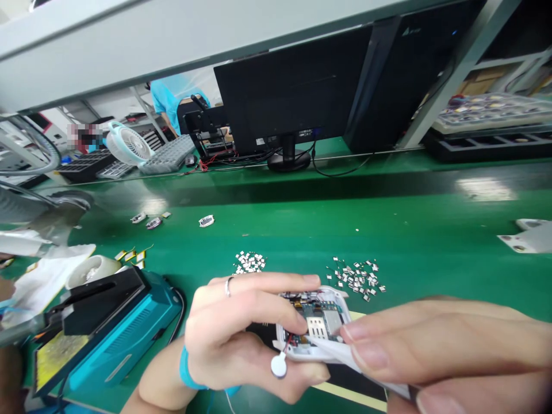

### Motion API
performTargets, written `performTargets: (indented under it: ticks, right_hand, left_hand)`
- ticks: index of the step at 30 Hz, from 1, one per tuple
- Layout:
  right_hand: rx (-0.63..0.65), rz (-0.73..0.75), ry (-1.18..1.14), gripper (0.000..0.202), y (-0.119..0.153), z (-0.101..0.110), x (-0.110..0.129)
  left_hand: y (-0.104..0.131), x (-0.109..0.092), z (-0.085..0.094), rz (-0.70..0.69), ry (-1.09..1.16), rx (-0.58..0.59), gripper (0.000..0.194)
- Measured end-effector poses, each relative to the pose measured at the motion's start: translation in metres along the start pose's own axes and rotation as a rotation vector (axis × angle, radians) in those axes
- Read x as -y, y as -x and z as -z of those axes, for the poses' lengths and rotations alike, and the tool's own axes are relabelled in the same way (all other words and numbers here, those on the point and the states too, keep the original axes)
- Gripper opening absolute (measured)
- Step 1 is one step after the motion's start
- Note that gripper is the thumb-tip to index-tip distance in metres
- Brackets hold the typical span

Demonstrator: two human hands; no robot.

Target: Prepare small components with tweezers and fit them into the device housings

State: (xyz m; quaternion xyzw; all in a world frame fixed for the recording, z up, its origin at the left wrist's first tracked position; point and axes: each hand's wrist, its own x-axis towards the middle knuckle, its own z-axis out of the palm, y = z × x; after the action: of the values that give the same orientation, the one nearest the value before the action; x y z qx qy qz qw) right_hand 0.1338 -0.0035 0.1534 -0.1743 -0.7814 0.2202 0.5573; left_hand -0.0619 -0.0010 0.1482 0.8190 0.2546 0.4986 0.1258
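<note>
My left hand (pixel 237 325) is closed around a small white device housing (pixel 340 294), its index finger pressing on the circuit board (pixel 317 328) inside. A silver slotted metal part and a grey shield sit on that board. From the housing's lower left corner hangs a round, flat, coin-like part (pixel 278 364) on thin red wires, over my left thumb. My right hand (pixel 448 351) grips white tweezers (pixel 338 351), whose tip reaches the board near the red wires. My right fingers cover part of the tweezers, so whether the tips are together I cannot tell.
Two piles of small white wired parts (pixel 357 279) lie beyond my hands. A teal soldering station (pixel 125 339) stands at left, with yellow-edged battery cells (pixel 130 256) behind it. A monitor (pixel 293 98) stands at the back. Several small housings (pixel 206 221) lie on the green mat (pixel 276 201).
</note>
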Motion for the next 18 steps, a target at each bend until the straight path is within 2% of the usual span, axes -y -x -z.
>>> performTargets:
  ticks: [2,6,13,15,18]
  right_hand:
    - [-0.023,-0.040,0.014,0.022,-0.004,-0.001,0.006]
    - [0.039,-0.132,-0.024,0.022,-0.009,0.003,0.015]
    - [0.136,-0.126,-0.160,0.017,-0.011,0.009,0.013]
    - [0.129,-0.120,-0.146,0.019,-0.015,0.005,0.016]
    - [0.051,-0.153,-0.090,0.019,-0.025,-0.002,0.027]
  left_hand:
    - [0.001,-0.001,-0.001,0.015,0.002,-0.012,0.023]
    - [0.001,-0.001,-0.002,0.014,0.003,-0.036,0.022]
    - [0.000,-0.001,0.002,-0.008,0.034,0.018,0.024]
    - [0.000,-0.001,0.002,-0.006,0.036,-0.002,0.023]
    - [-0.001,-0.002,0.002,-0.006,0.039,-0.004,0.025]
